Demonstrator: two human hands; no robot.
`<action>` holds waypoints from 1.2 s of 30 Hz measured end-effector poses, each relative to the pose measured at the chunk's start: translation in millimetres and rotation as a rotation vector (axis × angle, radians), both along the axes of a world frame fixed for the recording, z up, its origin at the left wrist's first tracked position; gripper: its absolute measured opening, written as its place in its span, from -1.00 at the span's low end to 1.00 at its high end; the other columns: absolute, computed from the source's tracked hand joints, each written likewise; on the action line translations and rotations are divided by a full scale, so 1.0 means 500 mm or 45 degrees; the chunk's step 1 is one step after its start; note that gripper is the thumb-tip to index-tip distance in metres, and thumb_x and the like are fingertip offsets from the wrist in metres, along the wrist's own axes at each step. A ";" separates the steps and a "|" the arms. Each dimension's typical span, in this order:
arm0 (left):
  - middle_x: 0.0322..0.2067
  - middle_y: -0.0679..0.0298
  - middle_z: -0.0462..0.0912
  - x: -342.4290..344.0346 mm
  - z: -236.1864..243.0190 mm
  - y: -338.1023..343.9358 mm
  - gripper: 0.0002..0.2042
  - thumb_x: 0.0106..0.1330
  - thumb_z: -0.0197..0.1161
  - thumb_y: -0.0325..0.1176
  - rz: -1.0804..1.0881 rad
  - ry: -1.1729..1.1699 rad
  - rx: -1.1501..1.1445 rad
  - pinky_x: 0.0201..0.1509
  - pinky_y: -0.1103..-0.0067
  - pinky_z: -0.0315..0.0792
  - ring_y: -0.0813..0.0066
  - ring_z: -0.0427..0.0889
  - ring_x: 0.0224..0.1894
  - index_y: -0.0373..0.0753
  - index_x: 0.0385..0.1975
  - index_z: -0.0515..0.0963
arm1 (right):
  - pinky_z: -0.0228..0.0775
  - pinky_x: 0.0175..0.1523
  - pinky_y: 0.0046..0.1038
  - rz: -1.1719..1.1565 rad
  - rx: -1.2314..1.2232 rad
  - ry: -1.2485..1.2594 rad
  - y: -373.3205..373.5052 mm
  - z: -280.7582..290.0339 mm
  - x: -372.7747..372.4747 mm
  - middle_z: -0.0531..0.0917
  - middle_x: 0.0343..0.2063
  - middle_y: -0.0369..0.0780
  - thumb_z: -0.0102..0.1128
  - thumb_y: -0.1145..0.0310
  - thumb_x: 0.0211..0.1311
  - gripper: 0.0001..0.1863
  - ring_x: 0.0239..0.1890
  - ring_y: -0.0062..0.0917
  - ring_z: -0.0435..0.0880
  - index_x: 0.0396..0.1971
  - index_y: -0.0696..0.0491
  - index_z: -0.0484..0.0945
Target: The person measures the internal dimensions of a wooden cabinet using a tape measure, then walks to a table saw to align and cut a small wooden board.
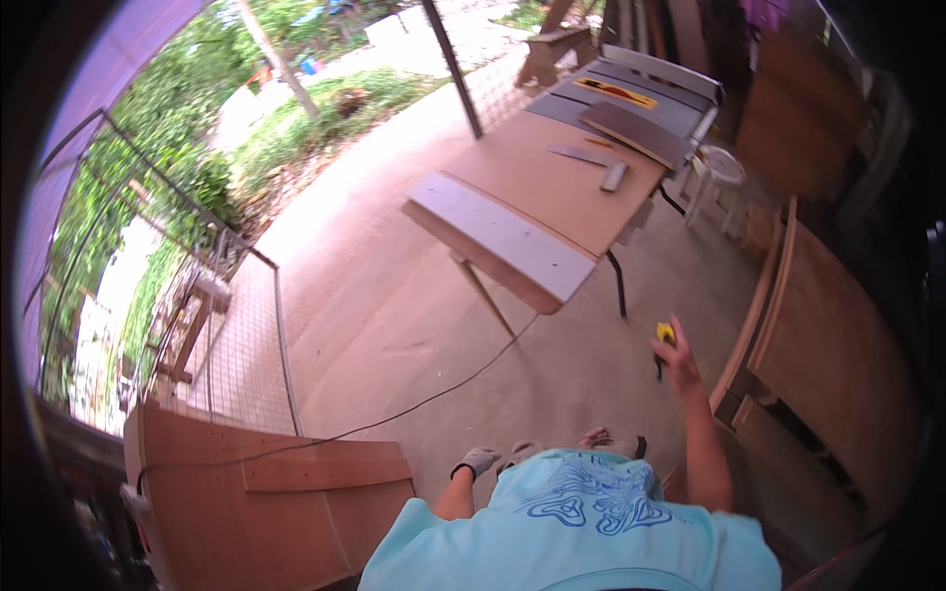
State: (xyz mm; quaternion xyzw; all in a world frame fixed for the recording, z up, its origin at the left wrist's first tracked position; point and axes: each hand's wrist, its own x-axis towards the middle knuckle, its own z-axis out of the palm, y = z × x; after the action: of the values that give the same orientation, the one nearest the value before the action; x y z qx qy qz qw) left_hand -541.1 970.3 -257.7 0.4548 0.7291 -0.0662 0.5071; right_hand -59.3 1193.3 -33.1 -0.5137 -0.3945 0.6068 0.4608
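A yellow tape measure (666,334) with a dark strap or clip hanging below it sits in my right hand (680,362), whose fingers are closed round it. That hand is held out ahead on the right, between the work table and the wooden panels. My left hand (480,460), in what looks like a grey glove, is low beside my body, and its fingers are too small to read. Ahead stands the work table (532,187). On it lie a metal square (581,155), a small grey block-like piece (613,176) and a brown board (631,133).
Curved wooden panels (838,345) lean on the right. A large brown wooden piece (217,483) stands at the lower left. A black cord (414,404) runs over the concrete floor to the table. Behind the table's far end is a white stool (717,172); wire mesh fencing (241,345) stands left.
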 end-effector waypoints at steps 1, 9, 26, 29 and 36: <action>0.10 0.02 0.69 0.023 0.000 -0.002 -0.49 0.30 0.18 0.05 0.027 -0.036 0.011 0.31 0.34 0.45 0.11 0.62 0.21 -0.20 0.08 0.68 | 0.35 0.13 -0.50 0.265 0.023 -0.230 0.082 0.101 -0.020 0.47 -0.06 -0.22 0.36 0.27 0.19 0.03 -0.03 -0.53 0.47 0.55 0.21 -0.06; 0.00 0.06 0.75 0.253 -0.105 0.062 -0.53 0.28 0.26 0.00 0.341 0.016 -0.118 0.24 0.38 0.50 0.13 0.68 0.13 -0.19 0.05 0.70 | 0.35 0.33 -0.18 0.666 0.964 -1.220 0.604 0.160 -0.256 0.54 0.11 0.03 0.45 0.33 -0.02 -0.26 0.18 -0.03 0.50 0.20 0.20 0.37; 0.02 0.14 0.62 0.248 0.790 0.678 -0.58 0.61 0.02 -0.26 1.803 1.027 2.011 -0.01 0.51 0.53 0.44 0.59 -0.15 -0.38 0.31 0.47 | 0.60 -0.16 -0.38 0.322 1.516 -0.221 0.868 0.449 -0.021 0.69 -0.07 -0.05 0.28 0.56 0.33 -0.67 -0.20 -0.33 0.70 0.07 0.25 0.58; -0.30 0.16 0.55 0.409 0.971 0.878 -0.55 0.61 0.00 -0.17 1.078 0.957 2.514 -0.03 0.45 0.55 0.35 0.58 -0.14 -0.44 0.22 0.54 | 0.59 -0.16 -0.41 0.163 2.109 -0.165 0.873 0.615 0.219 0.67 -0.08 -0.02 0.14 0.52 0.41 -0.66 -0.20 -0.35 0.67 0.14 0.22 0.52; 0.10 0.18 0.36 0.890 1.248 1.032 -0.57 0.63 -0.09 -0.11 -0.728 0.633 2.763 -0.09 0.26 0.70 0.09 0.53 0.15 -0.14 0.37 0.18 | 0.60 -0.15 -0.41 0.417 2.377 0.060 0.848 0.740 0.621 0.69 -0.11 -0.05 0.17 0.53 0.39 -0.69 -0.21 -0.36 0.69 0.10 0.21 0.55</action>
State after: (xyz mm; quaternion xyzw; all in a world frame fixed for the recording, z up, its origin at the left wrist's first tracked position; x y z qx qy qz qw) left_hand -96.1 1486.4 366.2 0.7754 0.3522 0.3962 -0.3432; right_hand 251.0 1617.1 336.8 0.1364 -0.7781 0.1136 0.6025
